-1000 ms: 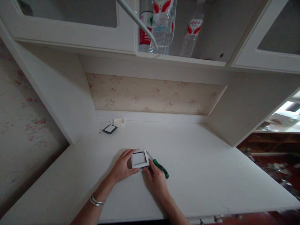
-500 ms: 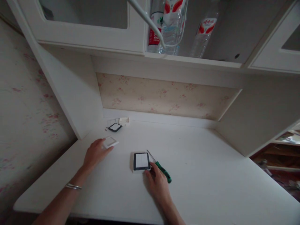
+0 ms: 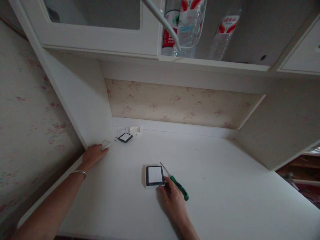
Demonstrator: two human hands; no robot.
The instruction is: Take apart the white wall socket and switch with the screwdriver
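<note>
My left hand (image 3: 93, 154) reaches out to the far left of the white desk (image 3: 212, 186), beside the side panel, with its fingers on a thin white frame (image 3: 106, 144) that lies at its fingertips. My right hand (image 3: 173, 199) rests on the desk near the middle, fingertips touching the lower right corner of a square wall switch (image 3: 155, 175) with a dark rim and white rockers. A screwdriver with a green handle (image 3: 180, 188) lies just right of the switch, partly under my right hand. A second dark-rimmed switch part (image 3: 125, 137) lies at the back left.
A small white piece (image 3: 134, 129) sits against the back edge by the floral wall panel. Above, an open shelf holds several plastic bottles (image 3: 186, 28), and a white rod (image 3: 162, 21) slants in front of them. White cabinet doors flank it.
My left hand lifted the white frame off the switch and carried it to the far left of the desk. The switch now shows its dark rim. My right hand stayed by the switch.
</note>
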